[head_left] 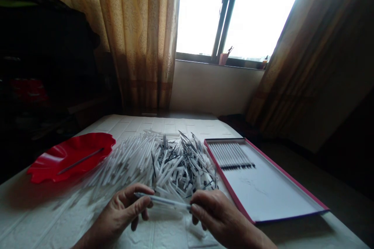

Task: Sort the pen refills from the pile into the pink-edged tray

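A slim pen point(169, 201) with a clear barrel is held level between my two hands, low over the table. My left hand point(125, 206) pinches its dark-tipped left end between thumb and forefinger. At the other end, my right hand point(212, 210) is closed on the pen, and a bit of dark shows by the fingertips. Just beyond my hands lies a pile of white, translucent pen barrels point(128, 155). Dark refills and pen parts point(185, 159) are heaped beside them on the right.
To the left, a red wavy-edged plate point(102, 136) holds one dark, thin stick point(80, 161). On the right, a shallow pink-edged box point(280, 186) contains a row of pens point(232, 153) with black ends. The white table point(166, 124) stands before a curtain point(140, 39) and a window point(201, 11).
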`<state>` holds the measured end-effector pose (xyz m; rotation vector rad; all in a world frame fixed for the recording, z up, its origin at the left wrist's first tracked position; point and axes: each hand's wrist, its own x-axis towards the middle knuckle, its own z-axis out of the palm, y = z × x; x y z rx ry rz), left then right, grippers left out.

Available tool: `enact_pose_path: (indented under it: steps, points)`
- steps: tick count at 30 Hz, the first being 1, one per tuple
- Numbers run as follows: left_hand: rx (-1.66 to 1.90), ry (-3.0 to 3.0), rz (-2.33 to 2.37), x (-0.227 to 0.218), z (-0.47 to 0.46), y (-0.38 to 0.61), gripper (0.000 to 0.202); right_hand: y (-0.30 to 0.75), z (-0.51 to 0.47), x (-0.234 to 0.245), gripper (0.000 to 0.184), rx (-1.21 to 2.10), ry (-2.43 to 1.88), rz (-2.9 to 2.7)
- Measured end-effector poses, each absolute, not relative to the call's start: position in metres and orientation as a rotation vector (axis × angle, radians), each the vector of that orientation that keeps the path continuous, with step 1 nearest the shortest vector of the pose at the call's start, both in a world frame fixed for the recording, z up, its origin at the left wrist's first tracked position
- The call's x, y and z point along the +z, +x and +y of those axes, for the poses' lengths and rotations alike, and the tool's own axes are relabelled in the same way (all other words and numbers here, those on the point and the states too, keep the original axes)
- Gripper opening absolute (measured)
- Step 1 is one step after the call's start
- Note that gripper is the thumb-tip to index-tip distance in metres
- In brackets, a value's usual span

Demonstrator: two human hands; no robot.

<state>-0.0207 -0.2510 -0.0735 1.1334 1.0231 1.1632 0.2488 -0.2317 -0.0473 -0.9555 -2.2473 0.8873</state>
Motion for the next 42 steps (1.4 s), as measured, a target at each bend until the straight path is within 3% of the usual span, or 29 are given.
enact_pose_path:
  steps: [8, 17, 23, 33, 38, 42]
  points:
    - [1.129, 1.101, 0.966, -0.085, -0.256, -0.009, 0.045, 0.234, -0.236, -0.056, 0.022, 1.030, -0.869, -2.372]
    - [0.945, 1.277, 1.021, -0.103, -0.254, -0.002, 0.060, 0.258, -0.228, -0.046, 0.019, 0.605, -1.151, -2.517]
    - [0.680, 1.960, 1.139, -0.084, -0.263, -0.003, 0.039, 0.257, -0.233, -0.037, 0.023, 0.589, -1.253, -2.727]
    - [0.646, 2.318, 1.133, -0.080, -0.265, -0.005, 0.027, 0.238, -0.242, -0.050, 0.017, 0.087, -1.435, -2.994]
    - [0.773, 2.416, 1.076, -0.086, -0.264, -0.011, 0.016, 0.240, -0.243, -0.039, 0.012, 0.250, -1.379, -2.922]
    - [0.796, 2.424, 1.095, -0.094, -0.263, -0.015, 0.016, 0.246, -0.243, -0.026, 0.011, 0.611, -1.340, -2.681]
